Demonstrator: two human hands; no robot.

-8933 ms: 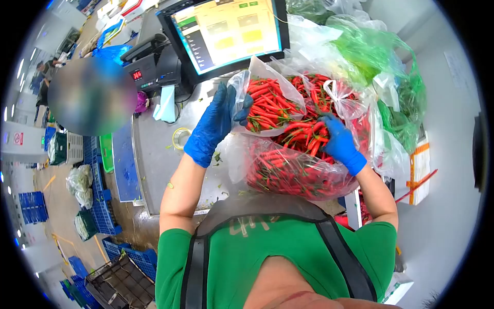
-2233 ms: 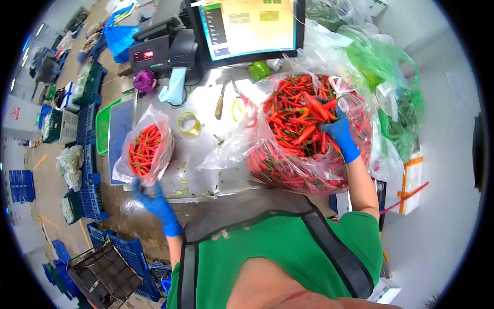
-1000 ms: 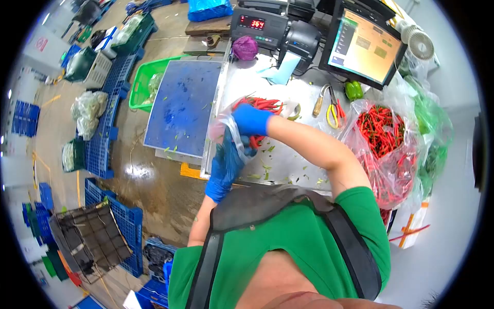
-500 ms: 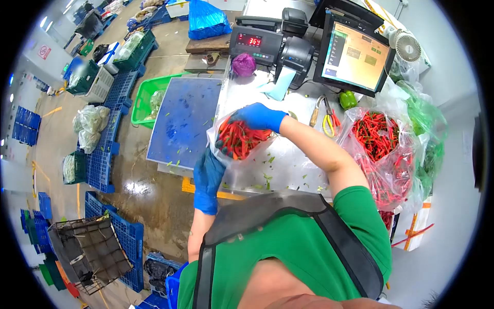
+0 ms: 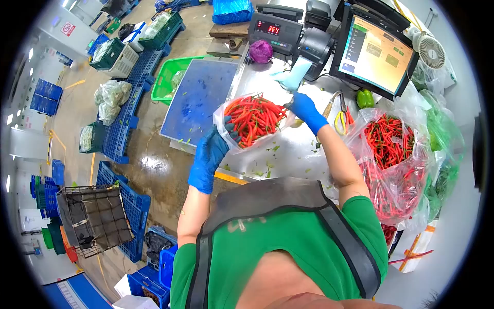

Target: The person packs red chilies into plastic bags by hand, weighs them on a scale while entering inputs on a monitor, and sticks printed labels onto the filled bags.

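Plastic bag [image 5: 220, 117] at 12 o'clock; underside hidden.
Its 8 o'clock side is pinched by left hand [image 5: 212, 149]; closure of right hand [image 5: 307, 110], 3 o'clock, cannot be told; chillies [image 5: 257, 116] are less covered than earlier.

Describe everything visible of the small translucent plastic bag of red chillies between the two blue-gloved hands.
The small translucent plastic bag looks thin and soft, its pale rim creased, its mouth open toward the camera. Glossy, slender red chillies with green stems fill it loosely. It sits over the shiny metal table; whether it rests there is unclear. The blue-gloved left hand holds its left side; the blue-gloved right hand is at its right edge, contact uncertain. No knot shows.
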